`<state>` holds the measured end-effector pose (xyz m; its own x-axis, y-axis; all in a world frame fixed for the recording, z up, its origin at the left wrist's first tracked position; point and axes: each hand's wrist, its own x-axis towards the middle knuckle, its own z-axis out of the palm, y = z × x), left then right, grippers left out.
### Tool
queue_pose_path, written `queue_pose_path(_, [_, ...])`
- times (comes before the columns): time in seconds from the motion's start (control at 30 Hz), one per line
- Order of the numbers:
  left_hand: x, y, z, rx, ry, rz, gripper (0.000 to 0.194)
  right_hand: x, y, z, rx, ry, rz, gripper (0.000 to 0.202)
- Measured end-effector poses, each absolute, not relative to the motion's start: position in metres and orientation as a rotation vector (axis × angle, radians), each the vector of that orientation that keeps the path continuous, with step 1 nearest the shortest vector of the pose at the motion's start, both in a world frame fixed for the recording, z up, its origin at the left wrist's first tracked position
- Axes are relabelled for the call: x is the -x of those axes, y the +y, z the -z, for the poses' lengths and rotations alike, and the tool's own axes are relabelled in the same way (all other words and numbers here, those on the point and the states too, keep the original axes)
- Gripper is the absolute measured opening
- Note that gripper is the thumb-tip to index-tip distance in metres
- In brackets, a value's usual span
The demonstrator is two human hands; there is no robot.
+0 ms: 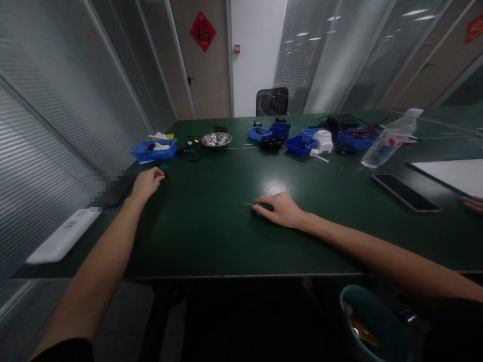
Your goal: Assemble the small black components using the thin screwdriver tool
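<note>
My right hand (pixel 282 210) rests low over the middle of the green table (pixel 211 236). Its fingers are closed around a dark handle with a thin metal shaft pointing left, which looks like a screwdriver (pixel 267 206). Over at the left side of the table, my left hand (pixel 149 182) has its fingertips pinched together. Something small and dark shows at those fingertips, too small to name. Just beyond that hand lies a small green item (pixel 163 167), and behind it stands a blue tray (pixel 166 152) with white and yellow things in it.
A metal bowl (pixel 216 141), a black cable (pixel 194 151) and several blue bins (pixel 300 146) line the far side. To the right are a plastic bottle (pixel 390 141), a phone (pixel 405 192) and another person's hand (pixel 473 203). A bin (pixel 372 322) stands below the table edge.
</note>
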<state>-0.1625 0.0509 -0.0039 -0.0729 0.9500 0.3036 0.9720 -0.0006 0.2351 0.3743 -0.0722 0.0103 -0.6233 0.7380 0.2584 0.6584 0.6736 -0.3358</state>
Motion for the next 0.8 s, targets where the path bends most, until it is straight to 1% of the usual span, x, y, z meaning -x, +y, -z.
queue_pose_path(0.27, [0.159,0.049,0.004,2.089,-2.180,0.574,0.021,-0.375,-0.071,-0.008,1.081,-2.506,-0.285,0.052])
queue_pose_path(0.43, [0.154,0.046,0.001,2.060,-2.227,0.633,0.040,-0.375,-0.071,-0.007,1.080,-2.508,-0.276,0.052])
queue_pose_path(0.5, [0.154,0.045,0.000,2.067,-2.214,0.609,0.038,-0.375,-0.071,-0.008,1.084,-2.508,-0.274,0.052])
queue_pose_path(0.63, [0.147,0.042,-0.001,2.077,-2.142,0.548,0.024,-0.375,-0.071,-0.008,1.089,-2.506,-0.275,0.051])
queue_pose_path(0.7, [0.132,0.041,-0.004,2.109,-2.070,0.618,0.024,-0.375,-0.071,-0.008,1.092,-2.510,-0.271,0.051])
queue_pose_path(0.8, [0.091,0.036,-0.013,2.268,-1.925,0.831,0.026,-0.375,-0.071,-0.008,1.081,-2.513,-0.271,0.051])
